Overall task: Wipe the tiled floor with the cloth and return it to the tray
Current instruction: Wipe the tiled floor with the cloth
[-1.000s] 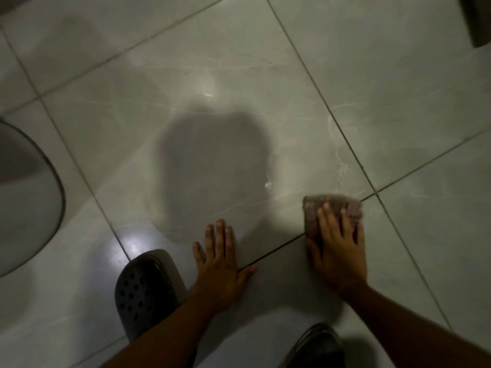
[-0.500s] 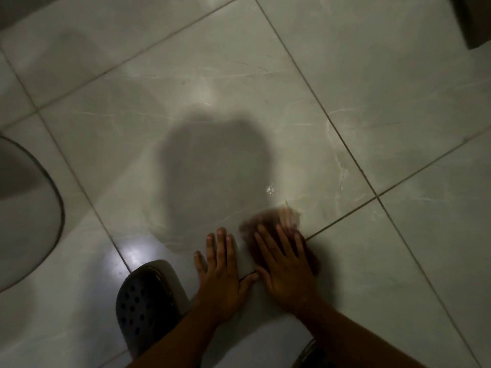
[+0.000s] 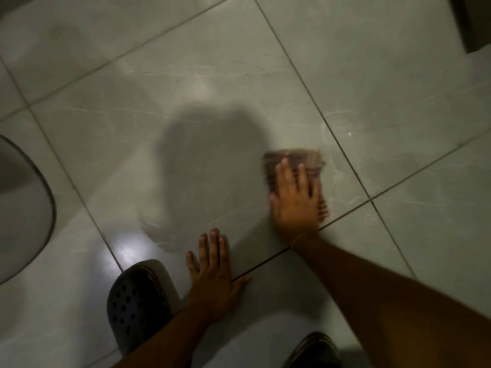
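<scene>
**Cloth pressed flat to the tile under the right hand**

Right hand (image 3: 296, 201) spread open, palm down, fingers extended and pressing the cloth (image 3: 295, 162) against the tiled floor (image 3: 398, 75). No grip around the fabric: held only by flat pressure from above. Cloth brownish, seemingly folded into a rough rectangle, far edge and right side showing beyond the fingertips; texture blurred, possibly ribbed or striped, hard to tell. Lies on the large central tile, just short of the grout line running diagonally below the wrist, near the crossing of four tiles to the right. A thin band visible at the right wrist.

Left hand (image 3: 215, 272) also open and empty, planted flat on the floor, fingers together and pointing away, thumb splayed to the right across the same grout line. Well apart from the cloth, nearer the body.

Dark perforated clog (image 3: 138, 301) just left of the left hand, toe pointing forward. Toe of a second dark shoe (image 3: 316, 349) at the bottom edge, beneath the right forearm.

Broad rounded shadow (image 3: 212, 160) across the central tile, left of the cloth. Bright glare spot on the floor beside the clog. Curved dark-rimmed tray (image 3: 26, 208) cut off at the left edge, well apart from both hands. Dark boxy shape (image 3: 475, 19) in the top right corner.
</scene>
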Tool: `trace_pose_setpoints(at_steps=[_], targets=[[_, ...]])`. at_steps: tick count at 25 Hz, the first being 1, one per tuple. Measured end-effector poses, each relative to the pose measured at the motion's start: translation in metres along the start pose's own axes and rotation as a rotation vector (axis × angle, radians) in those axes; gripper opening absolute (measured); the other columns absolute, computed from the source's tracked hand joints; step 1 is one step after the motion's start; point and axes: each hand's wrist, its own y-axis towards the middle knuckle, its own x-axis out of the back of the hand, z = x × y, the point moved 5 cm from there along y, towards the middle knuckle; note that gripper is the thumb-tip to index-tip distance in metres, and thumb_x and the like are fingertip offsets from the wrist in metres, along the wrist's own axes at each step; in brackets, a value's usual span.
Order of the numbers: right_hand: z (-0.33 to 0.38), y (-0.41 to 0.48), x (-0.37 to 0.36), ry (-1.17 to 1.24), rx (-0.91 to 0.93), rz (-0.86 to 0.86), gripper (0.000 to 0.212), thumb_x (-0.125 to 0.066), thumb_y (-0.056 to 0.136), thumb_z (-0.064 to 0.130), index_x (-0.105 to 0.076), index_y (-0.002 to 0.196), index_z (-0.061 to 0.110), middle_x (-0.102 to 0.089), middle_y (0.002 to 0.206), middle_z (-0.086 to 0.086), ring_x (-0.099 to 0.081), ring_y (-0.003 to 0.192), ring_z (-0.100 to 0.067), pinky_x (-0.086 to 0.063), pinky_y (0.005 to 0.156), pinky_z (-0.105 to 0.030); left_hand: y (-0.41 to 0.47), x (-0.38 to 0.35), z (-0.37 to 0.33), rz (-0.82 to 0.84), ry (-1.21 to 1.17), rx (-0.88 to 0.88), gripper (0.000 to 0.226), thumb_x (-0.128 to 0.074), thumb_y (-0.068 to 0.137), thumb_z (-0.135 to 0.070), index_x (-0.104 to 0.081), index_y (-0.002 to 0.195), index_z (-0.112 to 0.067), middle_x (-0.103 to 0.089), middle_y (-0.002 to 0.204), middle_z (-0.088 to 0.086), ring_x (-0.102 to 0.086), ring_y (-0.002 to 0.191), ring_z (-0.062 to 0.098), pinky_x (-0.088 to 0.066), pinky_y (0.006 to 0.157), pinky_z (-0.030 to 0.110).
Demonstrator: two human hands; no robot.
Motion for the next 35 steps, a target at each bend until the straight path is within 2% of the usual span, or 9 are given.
trace_pose_setpoints(at_steps=[3,6,10,13,16,22,25,30,35], targets=[[0.027,-0.089,-0.026,0.056,0.254,0.079,0.072,-0.045,0.106,0.046,-0.024,0.172,0.026,-0.020,0.181,0.006,-0.028,0.164,-0.034,-0.017,0.130,-0.064,0.001,-0.004,0.002,0.002,0.006,-0.017,0.098,-0.020,0.095,-0.077,0.017,0.162,-0.015,0.032,0.170,0.008,0.030,0.157,0.030,0.001,0.123,0.070],[-0.014,-0.163,-0.035,0.037,0.269,0.138,0.076,-0.045,0.104,0.047,-0.018,0.173,0.030,-0.010,0.183,0.009,-0.031,0.163,-0.032,-0.022,0.128,-0.062,0.002,-0.005,0.004,-0.016,0.018,-0.026,0.099,-0.020,0.096,-0.077,0.020,0.162,-0.016,0.028,0.172,0.008,0.027,0.158,0.032,0.006,0.120,0.065],[-0.110,-0.102,-0.012,0.021,-0.070,0.125,0.074,-0.031,0.107,0.053,-0.015,0.173,0.024,-0.013,0.182,-0.002,-0.022,0.165,-0.036,-0.027,0.127,-0.065,0.001,-0.008,0.005,-0.041,0.021,-0.040,0.102,-0.023,0.096,-0.078,0.018,0.163,-0.014,0.023,0.173,0.011,0.025,0.158,0.033,0.008,0.119,0.062],[-0.098,-0.004,0.008,0.058,-0.234,0.033,0.074,-0.027,0.108,0.052,-0.011,0.174,0.021,-0.015,0.182,-0.007,-0.015,0.167,-0.037,-0.021,0.130,-0.066,0.002,-0.010,0.005,-0.037,0.007,-0.037,0.100,-0.030,0.098,-0.072,0.024,0.161,-0.017,0.028,0.172,0.009,0.027,0.157,0.033,0.004,0.122,0.068],[-0.020,0.021,0.001,0.031,-0.054,-0.011,0.075,-0.037,0.107,0.049,-0.018,0.173,0.020,-0.020,0.181,-0.005,-0.023,0.165,-0.040,-0.025,0.129,-0.064,0.003,-0.013,0.006,-0.004,-0.002,-0.033,0.098,-0.029,0.098,-0.070,0.026,0.160,-0.019,0.035,0.169,0.006,0.032,0.156,0.032,0.006,0.121,0.070],[0.011,-0.145,-0.040,0.063,0.284,0.136,0.079,-0.046,0.105,0.049,-0.014,0.174,0.027,-0.007,0.183,0.008,-0.025,0.165,-0.034,-0.028,0.125,-0.067,0.003,-0.007,0.005,-0.014,0.024,-0.036,0.103,-0.036,0.097,-0.069,0.028,0.159,-0.018,0.037,0.168,0.006,0.031,0.155,0.031,0.018,0.117,0.060],[-0.053,-0.172,-0.031,0.013,0.142,0.169,0.080,-0.040,0.104,0.052,-0.009,0.174,0.029,-0.006,0.183,0.005,-0.027,0.163,-0.037,-0.029,0.124,-0.066,0.004,-0.007,0.006,-0.016,0.024,-0.038,0.103,-0.035,0.097,-0.070,0.027,0.160,-0.017,0.031,0.171,0.008,0.030,0.156,0.032,0.021,0.117,0.058],[-0.084,-0.045,0.005,0.099,-0.309,0.094,0.073,-0.028,0.108,0.051,-0.018,0.172,0.017,-0.019,0.180,-0.013,-0.019,0.164,-0.045,-0.026,0.127,-0.070,0.004,-0.007,0.006,0.047,-0.017,-0.036,0.099,-0.026,0.097,-0.073,0.033,0.157,-0.020,0.036,0.169,0.006,0.036,0.154,0.031,0.024,0.118,0.058],[0.020,-0.021,-0.003,0.001,0.123,0.165,0.076,-0.038,0.105,0.050,-0.025,0.172,0.016,-0.022,0.180,-0.008,-0.025,0.164,-0.043,-0.028,0.126,-0.066,0.002,0.005,-0.001,0.186,-0.048,-0.006,0.100,-0.027,0.100,-0.069,0.046,0.147,-0.018,0.053,0.158,0.005,0.049,0.146,0.031,0.020,0.119,0.065]])
